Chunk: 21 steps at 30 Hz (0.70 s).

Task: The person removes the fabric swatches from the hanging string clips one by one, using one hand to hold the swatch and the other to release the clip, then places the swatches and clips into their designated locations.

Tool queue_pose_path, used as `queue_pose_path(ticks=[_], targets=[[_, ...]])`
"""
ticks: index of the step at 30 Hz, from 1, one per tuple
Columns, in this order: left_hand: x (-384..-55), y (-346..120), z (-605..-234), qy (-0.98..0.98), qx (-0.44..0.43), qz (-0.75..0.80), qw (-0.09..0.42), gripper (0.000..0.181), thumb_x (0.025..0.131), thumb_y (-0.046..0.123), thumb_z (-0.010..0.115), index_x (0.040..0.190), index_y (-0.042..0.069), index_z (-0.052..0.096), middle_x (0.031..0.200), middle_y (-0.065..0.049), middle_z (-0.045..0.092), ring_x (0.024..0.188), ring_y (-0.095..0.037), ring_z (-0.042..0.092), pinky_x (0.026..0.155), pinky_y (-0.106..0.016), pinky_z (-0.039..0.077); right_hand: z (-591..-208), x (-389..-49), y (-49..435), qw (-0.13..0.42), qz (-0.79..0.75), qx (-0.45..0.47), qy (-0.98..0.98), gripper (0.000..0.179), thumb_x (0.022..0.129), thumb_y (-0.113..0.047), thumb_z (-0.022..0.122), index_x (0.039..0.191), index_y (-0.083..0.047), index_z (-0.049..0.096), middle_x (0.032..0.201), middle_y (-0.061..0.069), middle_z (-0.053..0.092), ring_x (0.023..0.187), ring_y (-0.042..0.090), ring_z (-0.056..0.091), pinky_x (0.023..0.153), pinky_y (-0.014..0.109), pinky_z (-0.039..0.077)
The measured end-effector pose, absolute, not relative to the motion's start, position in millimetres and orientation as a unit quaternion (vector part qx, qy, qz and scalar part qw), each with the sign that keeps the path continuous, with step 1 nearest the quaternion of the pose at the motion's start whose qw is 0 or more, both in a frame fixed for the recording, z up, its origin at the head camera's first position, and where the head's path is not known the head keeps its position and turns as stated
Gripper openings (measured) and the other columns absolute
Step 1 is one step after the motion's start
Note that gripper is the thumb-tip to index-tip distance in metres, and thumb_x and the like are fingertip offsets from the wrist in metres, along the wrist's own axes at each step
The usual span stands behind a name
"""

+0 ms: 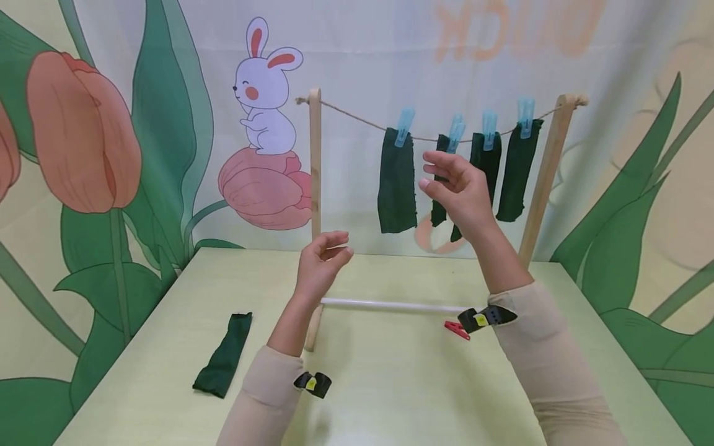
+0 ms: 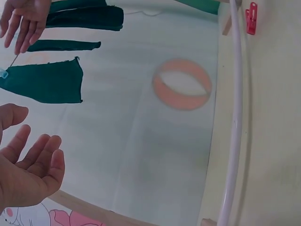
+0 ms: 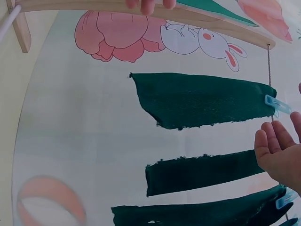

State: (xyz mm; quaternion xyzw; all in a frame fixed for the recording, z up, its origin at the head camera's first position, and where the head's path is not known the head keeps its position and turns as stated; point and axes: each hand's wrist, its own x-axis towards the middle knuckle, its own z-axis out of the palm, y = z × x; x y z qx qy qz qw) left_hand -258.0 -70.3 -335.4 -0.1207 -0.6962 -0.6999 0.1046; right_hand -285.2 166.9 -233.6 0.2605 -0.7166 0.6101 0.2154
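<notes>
Several dark green cloth strips hang from a sagging rope [image 1: 357, 116], each held by a light blue clothespin [image 1: 405, 127]. My right hand [image 1: 463, 192] is raised in front of the middle strips, fingers relaxed and holding nothing. In the right wrist view it is near the leftmost hanging cloth [image 3: 202, 101] and its clothespin [image 3: 276, 103]. Lower down, my left hand [image 1: 322, 266] hovers by the foot of the left post, its fingers loosely bent around nothing. Another green cloth strip [image 1: 225, 359] lies on the table to its left. A red clothespin [image 1: 457, 330] lies near the right wrist strap.
The rope runs between a left wooden post [image 1: 315, 167] and a right wooden post [image 1: 546, 173]. A white rod [image 1: 390, 305] spans the frame's base above the pale table [image 1: 390, 396]. Behind stands a printed backdrop with a rabbit [image 1: 270, 118] and tulips.
</notes>
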Motion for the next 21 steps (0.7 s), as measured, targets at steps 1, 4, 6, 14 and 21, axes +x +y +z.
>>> queue_pose_path(ticks=[1, 4, 6, 14, 21], targets=[[-262.1, -69.4, -337.1, -0.695, -0.125, -0.700, 0.105, 0.029, 0.087, 0.001, 0.062, 0.115, -0.003, 0.059, 0.114, -0.016, 0.059, 0.104, -0.029, 0.057, 0.085, -0.036, 0.048, -231.9, -286.0, 166.1, 0.215, 0.609, 0.262, -0.717, 0.039, 0.088, -0.004, 0.063, 0.125, 0.003, 0.054, 0.126, 0.012, 0.055, 0.114, 0.026, 0.051, 0.092, 0.031, 0.042], [-276.9, -66.3, -344.1, -0.693, -0.135, -0.699, 0.110, 0.029, 0.087, 0.004, 0.064, 0.116, 0.000, 0.060, 0.114, -0.013, 0.059, 0.103, -0.026, 0.057, 0.085, -0.036, 0.048, -226.3, -288.4, 163.9, 0.218, 0.604, 0.262, -0.720, 0.039, 0.087, -0.004, 0.063, 0.125, 0.002, 0.054, 0.127, 0.012, 0.054, 0.115, 0.026, 0.050, 0.092, 0.030, 0.043], [-282.3, -62.5, -344.4, -0.697, -0.140, -0.694, 0.115, 0.029, 0.087, 0.007, 0.064, 0.115, 0.002, 0.060, 0.114, -0.011, 0.060, 0.103, -0.024, 0.058, 0.084, -0.036, 0.048, -221.7, -289.9, 162.5, 0.225, 0.598, 0.261, -0.723, 0.039, 0.087, -0.004, 0.063, 0.125, 0.002, 0.054, 0.127, 0.013, 0.054, 0.114, 0.026, 0.050, 0.091, 0.030, 0.043], [-297.5, -45.4, -340.3, -0.713, -0.143, -0.671, 0.142, 0.030, 0.090, 0.010, 0.061, 0.119, 0.004, 0.061, 0.115, -0.010, 0.061, 0.103, -0.021, 0.058, 0.085, -0.032, 0.048, -206.4, -297.6, 155.3, 0.244, 0.604, 0.235, -0.722, 0.039, 0.088, -0.007, 0.063, 0.125, 0.000, 0.054, 0.125, 0.011, 0.055, 0.114, 0.022, 0.051, 0.093, 0.031, 0.041], [-302.1, -28.0, -329.7, -0.720, -0.125, -0.667, 0.144, 0.034, 0.091, 0.013, 0.060, 0.124, 0.006, 0.060, 0.120, -0.006, 0.060, 0.107, -0.019, 0.057, 0.087, -0.029, 0.046, -198.7, -305.7, 150.4, 0.247, 0.627, 0.230, -0.702, 0.039, 0.088, -0.004, 0.063, 0.125, 0.001, 0.053, 0.124, 0.011, 0.056, 0.113, 0.022, 0.052, 0.092, 0.030, 0.043]])
